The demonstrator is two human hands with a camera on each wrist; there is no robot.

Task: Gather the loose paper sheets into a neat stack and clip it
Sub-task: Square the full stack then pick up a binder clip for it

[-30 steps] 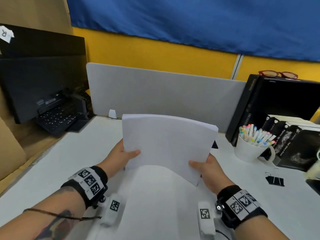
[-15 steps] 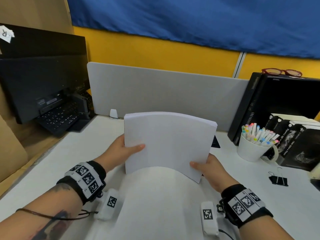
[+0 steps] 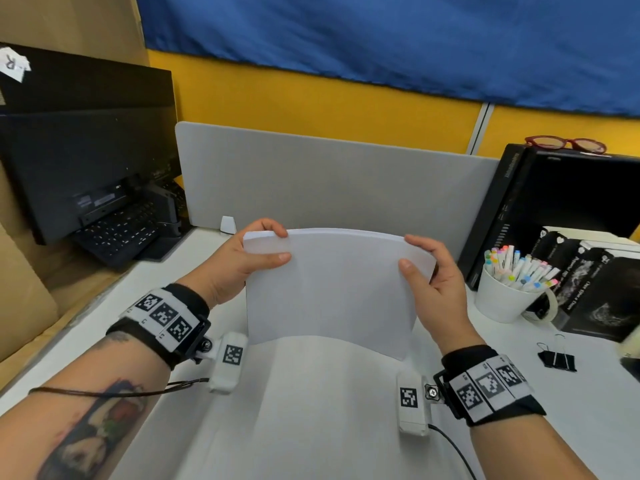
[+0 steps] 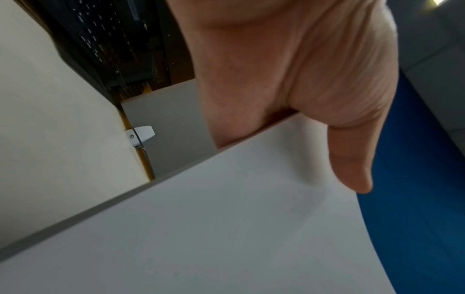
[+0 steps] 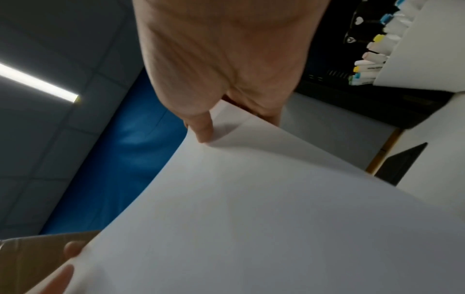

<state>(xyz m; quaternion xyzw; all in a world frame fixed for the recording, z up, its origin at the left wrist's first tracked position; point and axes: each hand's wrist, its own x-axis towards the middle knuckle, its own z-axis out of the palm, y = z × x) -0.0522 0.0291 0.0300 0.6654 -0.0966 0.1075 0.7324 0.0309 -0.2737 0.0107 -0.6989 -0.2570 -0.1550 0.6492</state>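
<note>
Both hands hold the paper stack (image 3: 332, 289) upright above the white desk (image 3: 588, 410), about the middle of it. Her or his left hand (image 3: 239, 261) pinches the upper left corner, thumb on the near face and fingers curled over the top edge. On the other side, the right hand (image 3: 433, 282) pinches the upper right corner in the same way; the right wrist view shows the thumb pressing the sheet and bending it a little.

I judge that the gathering is done: no loose sheet lies on the desk, and the top edge looks even, with only a gentle bow across the width. The lower edge seems to stand on or just above the desk, I cannot tell which, so the squaring of the edges may be in hand now.

What is left is the clipping. A black binder clip (image 3: 557, 358) lies on the desk at the near right, well apart from the paper, near the white cup of markers (image 3: 509, 292), and nobody touches it yet.
</note>
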